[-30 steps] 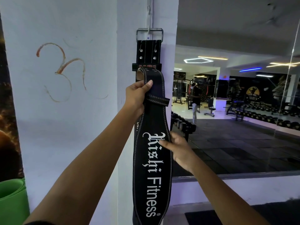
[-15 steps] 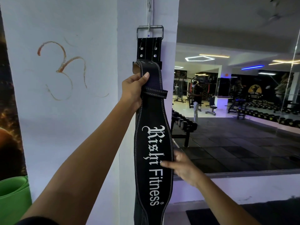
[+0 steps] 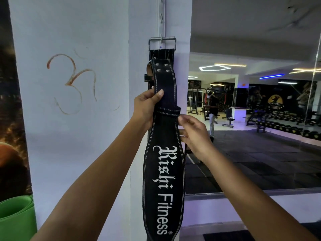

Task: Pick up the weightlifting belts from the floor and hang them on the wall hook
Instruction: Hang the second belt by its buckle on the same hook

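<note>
On the wall hook (image 3: 161, 42) the belt (image 3: 163, 171) hangs by its buckle; left hand (image 3: 145, 108) grips the strap, right hand (image 3: 192, 134) pinches its loop; tugging could unhook it.

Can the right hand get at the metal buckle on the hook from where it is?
Probably yes. The buckle hangs uncovered above the right hand, which only pinches the belt loop; nothing visible blocks the way up.
</note>
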{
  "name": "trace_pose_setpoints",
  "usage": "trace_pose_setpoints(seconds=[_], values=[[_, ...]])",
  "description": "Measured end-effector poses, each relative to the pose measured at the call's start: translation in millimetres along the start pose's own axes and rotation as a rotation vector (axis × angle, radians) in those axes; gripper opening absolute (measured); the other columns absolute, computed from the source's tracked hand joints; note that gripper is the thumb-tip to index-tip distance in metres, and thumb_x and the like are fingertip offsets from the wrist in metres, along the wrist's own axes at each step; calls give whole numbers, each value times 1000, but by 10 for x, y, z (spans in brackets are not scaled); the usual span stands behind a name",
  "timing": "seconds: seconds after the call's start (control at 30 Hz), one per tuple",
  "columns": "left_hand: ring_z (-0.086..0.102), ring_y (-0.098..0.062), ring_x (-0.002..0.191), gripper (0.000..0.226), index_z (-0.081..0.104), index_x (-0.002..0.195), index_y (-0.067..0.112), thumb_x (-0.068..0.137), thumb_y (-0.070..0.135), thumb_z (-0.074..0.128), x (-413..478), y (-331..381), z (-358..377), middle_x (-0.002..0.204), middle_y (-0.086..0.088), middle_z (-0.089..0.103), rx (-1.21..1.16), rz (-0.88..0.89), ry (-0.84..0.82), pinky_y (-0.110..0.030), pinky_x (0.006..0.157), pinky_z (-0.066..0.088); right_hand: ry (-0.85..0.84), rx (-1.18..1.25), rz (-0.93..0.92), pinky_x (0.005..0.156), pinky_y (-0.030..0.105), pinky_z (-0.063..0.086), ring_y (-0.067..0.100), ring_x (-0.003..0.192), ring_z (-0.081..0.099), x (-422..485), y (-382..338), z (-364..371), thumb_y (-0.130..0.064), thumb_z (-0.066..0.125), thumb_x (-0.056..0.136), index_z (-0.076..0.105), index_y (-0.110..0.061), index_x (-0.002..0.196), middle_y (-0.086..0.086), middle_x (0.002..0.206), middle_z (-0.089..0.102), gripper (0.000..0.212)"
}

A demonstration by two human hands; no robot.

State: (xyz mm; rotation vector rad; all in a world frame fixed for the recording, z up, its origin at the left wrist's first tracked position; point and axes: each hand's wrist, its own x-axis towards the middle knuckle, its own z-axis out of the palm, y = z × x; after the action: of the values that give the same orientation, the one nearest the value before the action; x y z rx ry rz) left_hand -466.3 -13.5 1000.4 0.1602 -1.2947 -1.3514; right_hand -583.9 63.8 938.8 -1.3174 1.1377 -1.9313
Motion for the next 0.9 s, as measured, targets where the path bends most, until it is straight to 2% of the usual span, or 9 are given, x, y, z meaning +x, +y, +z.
trace_pose_setpoints(seconds=[0.07,0.17,0.23,0.3,0.4,0.57,0.63,0.77,0.9], values=[[70,-14,64,11,69,88,7,88,5,58,-53,-40,-22,68,0,74,24,-14,-18,-27,63,58,22,-34,-80,77,39,54,20,86,64,86,-197,119,-23,57,88,60,-16,105,1,99,66,18],[70,-10,62,11,69,92,6,88,5,58,-123,-68,-44,66,3,74,48,-20,-25,-23,58,56,63,-142,-144,93,44,51,21,106,61,188,-407,238,-30,58,87,58,-9,115,2,107,63,35],[69,-8,60,14,68,98,3,87,4,59,-150,-78,-67,65,6,74,70,-19,-26,-20,56,55,74,-198,-112,91,39,47,20,105,57,259,-514,268,-35,56,88,58,-3,115,3,109,65,42],[69,-6,59,15,67,99,2,87,3,58,-185,-96,-88,64,7,73,80,-29,-41,-18,53,53,88,-173,-40,94,43,45,29,114,55,342,-607,304,-37,55,88,56,3,116,15,126,60,48],[69,-4,59,18,66,103,0,87,1,58,-230,-137,-105,64,8,74,121,-25,-74,-15,54,52,95,-36,52,98,46,48,32,115,58,495,-708,382,-31,62,85,63,-4,105,18,123,62,34],[69,-7,67,11,67,91,7,85,0,61,-258,-152,-179,70,7,74,166,-64,-109,-17,58,54,102,48,57,79,46,54,26,78,63,628,-786,497,-13,62,85,61,-12,81,10,85,66,4],[66,-9,68,11,59,90,12,85,3,61,-207,-66,-166,72,6,68,146,-71,-49,-22,60,53,115,49,28,85,48,53,30,86,63,635,-767,538,-11,62,84,60,-15,76,11,87,66,9],[54,-14,89,33,41,118,20,90,27,57,8,293,-56,93,7,53,76,-53,59,-40,90,46,120,29,-6,96,53,49,35,107,63,597,-680,583,-14,63,82,62,-20,78,15,109,69,8],[58,-14,90,38,53,120,18,92,44,48,200,518,33,96,8,60,262,-42,5,-45,92,48,54,10,-44,92,51,52,34,103,64,529,-626,571,-12,61,84,62,-21,85,10,100,69,9]])
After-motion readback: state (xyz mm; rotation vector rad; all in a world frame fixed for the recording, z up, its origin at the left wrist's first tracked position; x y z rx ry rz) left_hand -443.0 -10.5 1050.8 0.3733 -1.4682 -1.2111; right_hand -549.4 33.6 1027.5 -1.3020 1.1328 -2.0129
